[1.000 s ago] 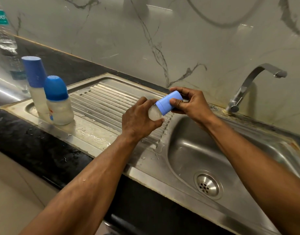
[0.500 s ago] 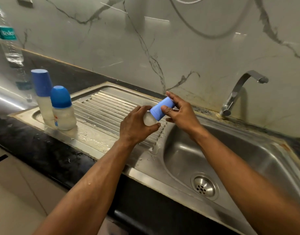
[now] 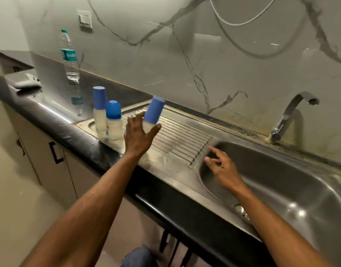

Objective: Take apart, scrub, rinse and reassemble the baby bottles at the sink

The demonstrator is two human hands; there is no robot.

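Left hand (image 3: pixel 139 136), arm extended, grips capped baby bottle (image 3: pixel 153 115) tilted above the drainboard (image 3: pixel 181 135), near two standing bottles (image 3: pixel 108 116). Right hand (image 3: pixel 221 166) empty, fingers spread over sink basin (image 3: pixel 281 170).

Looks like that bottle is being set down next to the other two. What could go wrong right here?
The left hand holds the capped bottle tilted, close to the two standing bottles; a nudge might topple them. The drainboard is ribbed and wet, so it may stand unsteadily or slide. The right hand is empty, too far to help.
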